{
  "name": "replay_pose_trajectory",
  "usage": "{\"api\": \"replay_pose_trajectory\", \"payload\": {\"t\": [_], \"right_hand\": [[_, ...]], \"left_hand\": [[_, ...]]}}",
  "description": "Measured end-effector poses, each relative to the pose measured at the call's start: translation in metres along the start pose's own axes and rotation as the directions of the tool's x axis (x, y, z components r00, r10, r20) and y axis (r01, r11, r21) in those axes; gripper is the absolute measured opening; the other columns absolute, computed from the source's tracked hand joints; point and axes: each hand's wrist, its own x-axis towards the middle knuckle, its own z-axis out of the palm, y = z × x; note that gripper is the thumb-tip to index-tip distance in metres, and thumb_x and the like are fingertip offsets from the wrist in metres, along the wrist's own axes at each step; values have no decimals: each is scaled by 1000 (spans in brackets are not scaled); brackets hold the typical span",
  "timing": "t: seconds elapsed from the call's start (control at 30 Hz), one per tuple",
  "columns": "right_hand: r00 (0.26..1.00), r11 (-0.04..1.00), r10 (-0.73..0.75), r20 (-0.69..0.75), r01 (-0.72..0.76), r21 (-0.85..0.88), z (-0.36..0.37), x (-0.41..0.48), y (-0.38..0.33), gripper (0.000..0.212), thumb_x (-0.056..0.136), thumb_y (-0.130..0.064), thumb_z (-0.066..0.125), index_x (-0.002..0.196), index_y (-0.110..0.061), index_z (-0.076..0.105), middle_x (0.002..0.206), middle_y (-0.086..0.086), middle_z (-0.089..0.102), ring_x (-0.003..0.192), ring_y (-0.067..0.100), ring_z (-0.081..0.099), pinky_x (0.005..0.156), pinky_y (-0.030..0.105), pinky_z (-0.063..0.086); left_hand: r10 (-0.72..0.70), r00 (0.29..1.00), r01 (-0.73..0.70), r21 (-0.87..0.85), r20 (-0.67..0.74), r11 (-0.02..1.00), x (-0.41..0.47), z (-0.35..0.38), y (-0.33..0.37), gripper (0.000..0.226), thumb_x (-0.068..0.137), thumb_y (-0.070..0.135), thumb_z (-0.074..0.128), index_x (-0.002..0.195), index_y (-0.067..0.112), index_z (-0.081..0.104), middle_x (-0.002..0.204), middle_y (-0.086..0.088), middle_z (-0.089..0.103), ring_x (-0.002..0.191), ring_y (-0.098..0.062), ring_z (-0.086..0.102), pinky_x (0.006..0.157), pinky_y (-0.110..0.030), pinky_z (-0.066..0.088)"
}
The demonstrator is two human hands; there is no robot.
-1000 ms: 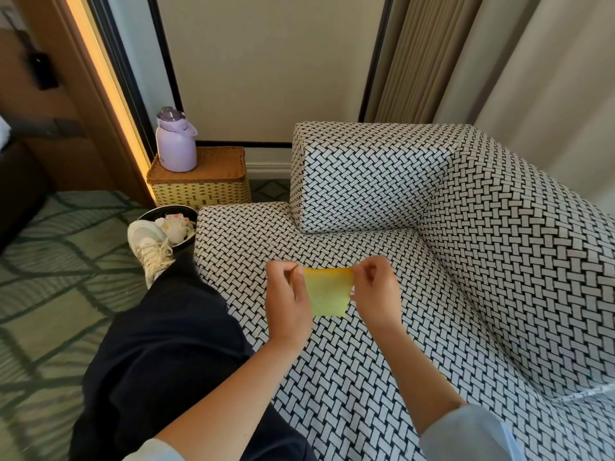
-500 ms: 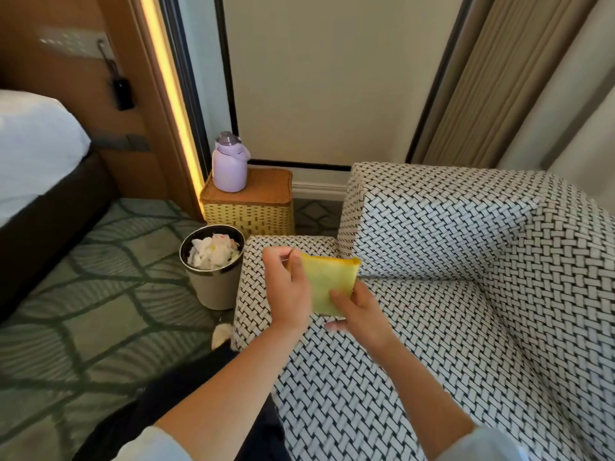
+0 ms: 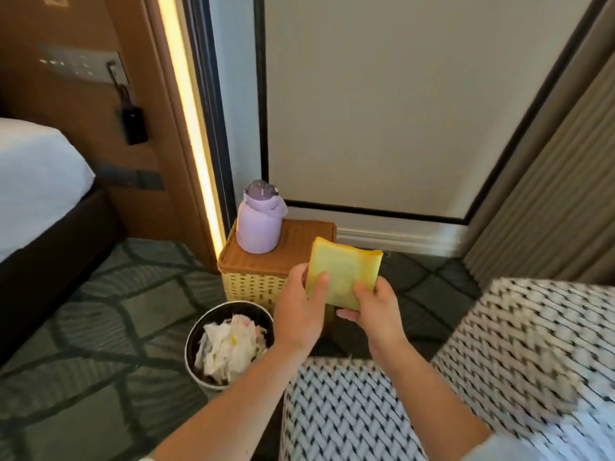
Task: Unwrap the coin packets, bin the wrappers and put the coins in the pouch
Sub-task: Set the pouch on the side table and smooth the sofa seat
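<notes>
Yellow packet [image 3: 344, 272] gripped by left hand [image 3: 298, 312] and right hand [image 3: 377, 312]; bin [image 3: 190, 344] below-left.

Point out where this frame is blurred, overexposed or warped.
Head view: motion blur smears the patterned sofa at lower right; the light strip is blown out to a warm glow; strip and curtain lean apart, wide-lens distortion; the yellow packet in the left hand and right hand is fairly sharp.
</notes>
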Motion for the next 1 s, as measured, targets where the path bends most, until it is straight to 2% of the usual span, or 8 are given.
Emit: {"api": "replay_pose_trajectory", "payload": {"t": [0.1, 0.27, 0.37, 0.67, 0.77, 0.83, 0.9, 1.0], "right_hand": [[999, 999, 36, -27, -35, 8, 31, 79, 14, 17, 101, -15, 45, 117, -16, 50, 112, 1, 60, 100, 16, 62, 65, 27, 59], [995, 994, 100, -26, -101, -38, 66, 170, 48, 20, 102, -16, 43, 121, -21, 47, 117, 0, 56, 104, 17, 59, 70, 28, 59], [994, 989, 110, 2, -109, -105, 79, 217, 74, 30, 103, -12, 38, 128, -26, 48, 114, -5, 55, 104, 15, 57, 80, 33, 59], [976, 949, 209, 59, -188, -253, 87, 265, 117, 48, 99, -4, 34, 143, -19, 44, 130, 7, 53, 118, 21, 51, 104, 43, 46], [972, 954, 209, 107, -179, -242, 82, 262, 119, 40, 100, -3, 38, 132, -18, 57, 123, 5, 62, 116, 21, 56, 103, 43, 47], [973, 960, 201, 116, -172, -222, 78, 256, 117, 42, 101, -5, 37, 137, -18, 54, 128, 4, 61, 119, 19, 55, 105, 42, 45], [975, 963, 193, 110, -167, -210, 73, 245, 109, 47, 100, -1, 35, 140, -18, 51, 130, 1, 60, 121, 16, 54, 106, 39, 44], [986, 977, 146, 80, -132, -165, 63, 214, 92, 47, 98, 2, 38, 133, -21, 56, 107, -16, 64, 112, 8, 54, 102, 31, 45]], "left_hand": [[-53, 996, 44, 115, 69, 992, 73, 12, -41, 34, 98, 52, 41, 122, 32, 53, 107, 13, 62, 98, -11, 58, 83, -39, 50], [-210, 973, 212, -11, 94, 977, 157, 47, -95, 19, 100, 29, 48, 113, 20, 58, 104, 2, 63, 94, -15, 60, 79, -32, 50], [-349, 933, 356, -76, 93, 931, 194, 70, -130, 22, 100, 20, 49, 117, 13, 61, 105, -7, 66, 98, -27, 63, 88, -46, 54], [-467, 878, 472, -27, 108, 881, 229, 95, -182, 26, 97, 3, 44, 99, 23, 60, 104, -11, 68, 100, -31, 63, 94, -47, 52], [-514, 848, 523, -43, 125, 852, 230, 97, -185, 29, 98, 2, 41, 108, 18, 62, 98, -8, 68, 90, -24, 63, 91, -41, 54], [-520, 843, 530, -45, 139, 847, 224, 95, -180, 32, 99, 5, 41, 119, 20, 61, 94, -1, 66, 92, -21, 63, 90, -38, 54], [-509, 848, 520, -46, 148, 853, 213, 91, -170, 39, 101, 9, 44, 139, 13, 50, 116, -7, 65, 112, -25, 60, 100, -41, 49], [-490, 860, 506, -105, 145, 856, 186, 86, -144, 48, 100, 11, 47, 147, 11, 38, 141, -9, 52, 129, -24, 50, 110, -42, 41]]}}
